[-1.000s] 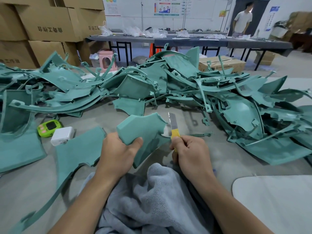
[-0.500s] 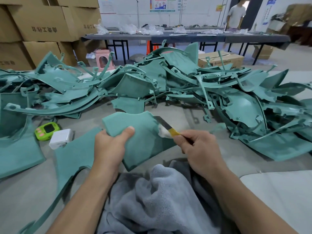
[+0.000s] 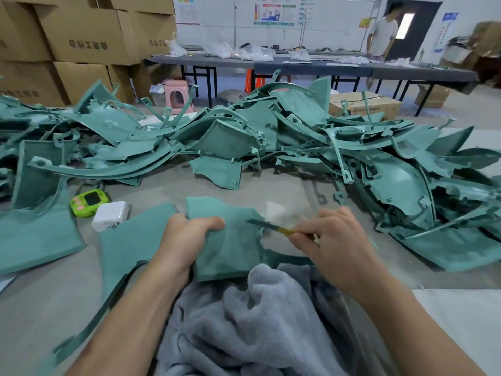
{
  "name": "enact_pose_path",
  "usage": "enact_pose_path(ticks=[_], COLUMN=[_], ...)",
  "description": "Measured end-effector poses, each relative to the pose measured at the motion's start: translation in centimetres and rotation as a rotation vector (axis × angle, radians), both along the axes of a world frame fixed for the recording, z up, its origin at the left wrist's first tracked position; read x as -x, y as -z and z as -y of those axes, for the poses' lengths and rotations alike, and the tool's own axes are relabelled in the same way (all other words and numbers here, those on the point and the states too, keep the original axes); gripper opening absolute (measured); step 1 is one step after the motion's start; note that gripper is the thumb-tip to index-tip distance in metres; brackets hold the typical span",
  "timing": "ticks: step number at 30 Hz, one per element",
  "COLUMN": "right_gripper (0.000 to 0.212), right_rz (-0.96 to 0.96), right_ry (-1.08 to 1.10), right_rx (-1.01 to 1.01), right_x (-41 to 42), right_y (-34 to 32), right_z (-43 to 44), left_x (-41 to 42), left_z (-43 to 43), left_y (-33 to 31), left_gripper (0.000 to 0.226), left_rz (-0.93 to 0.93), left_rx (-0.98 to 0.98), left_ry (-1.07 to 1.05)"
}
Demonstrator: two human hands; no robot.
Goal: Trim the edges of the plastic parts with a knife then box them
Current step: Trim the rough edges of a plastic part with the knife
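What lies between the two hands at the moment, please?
In the head view, the teal plastic part, gripped by the left hand, fills that stretch. The knife held by the right hand reaches across its upper right edge.

Teal plastic part [image 3: 230,240] tilted over grey towel, knife [image 3: 267,226] blade on its edge

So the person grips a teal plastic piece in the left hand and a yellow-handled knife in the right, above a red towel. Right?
Not quite: the head view shows the towel is grey, not red. The rest holds: the left hand grips the teal plastic piece and the right hand holds the yellow-handled knife, above that towel.
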State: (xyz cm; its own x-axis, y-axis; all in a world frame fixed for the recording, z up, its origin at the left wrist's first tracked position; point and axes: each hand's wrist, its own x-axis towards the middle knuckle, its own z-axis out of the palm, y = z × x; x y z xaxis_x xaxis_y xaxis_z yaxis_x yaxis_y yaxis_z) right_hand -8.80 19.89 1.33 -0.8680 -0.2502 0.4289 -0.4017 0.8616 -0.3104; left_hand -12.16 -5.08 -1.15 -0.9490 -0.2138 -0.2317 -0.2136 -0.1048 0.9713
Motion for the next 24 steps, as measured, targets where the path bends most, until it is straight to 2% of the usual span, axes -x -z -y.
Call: enact_pose_path(ticks=[3,5,8,11,15,19,22,24], right_gripper=[0.039,0.041,0.037,0.036,0.040,0.041,0.039,0.040], right_rz=[0.188,0.242,0.211,0.257,0.258,0.222,0.272,0.282], right_ry=[-0.010,0.009,0.012,-0.014,0.069,0.137,0.073,0.057], right_rx=[-0.077,-0.094,-0.049,0.079,0.031,0.000,0.096,0.083], right_x=[0.5,0.7,0.7,0.8,0.9,0.9,0.9,0.8], right_y=[0.6,0.7,0.8,0.8,1.1,1.2,1.0,0.9], right_z=[-0.1,0.0,0.1,0.1,0.5,1.2,0.8,0.7], left_x=[0.0,0.0,0.1,0.2,0.2,0.0,0.1,0.1], left_z=[0.0,0.0,0.0,0.1,0.1,0.0,0.1,0.0], left_y=[-0.1,0.0,0.0,0.1,0.3,0.2,0.4,0.3], left_gripper=[0.036,0.031,0.031,0.018,0.015,0.025,0.021,0.027], left_rz=[-0.002,-0.013,-0.010,-0.009,-0.015,-0.030,-0.044,-0.047], left_rx=[-0.012,-0.015,-0.011,-0.010,0.002,-0.004,-0.011,-0.016], left_ry=[0.007,0.015,0.021,0.013,0.017,0.026,0.026,0.032])
